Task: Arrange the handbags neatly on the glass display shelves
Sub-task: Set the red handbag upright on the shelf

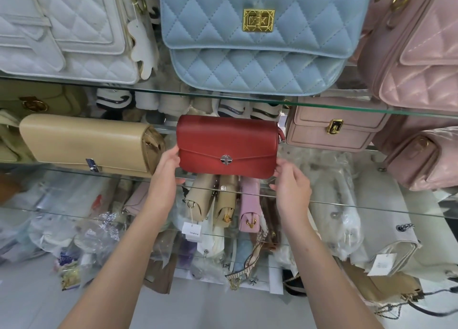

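A small red handbag with a round silver clasp stands on the middle glass shelf, between a long beige bag and a small pink bag. My left hand holds its left end, thumb on the front and fingers behind. My right hand touches its lower right corner with the fingertips. On the upper glass shelf stand a white quilted bag, a light blue quilted bag and a pink quilted bag.
Below the middle shelf, lower glass shelves hold beige and pink purses on end and several bags wrapped in clear plastic. More packed bags and a chain strap lie near the floor. A large pink backpack hangs at the right.
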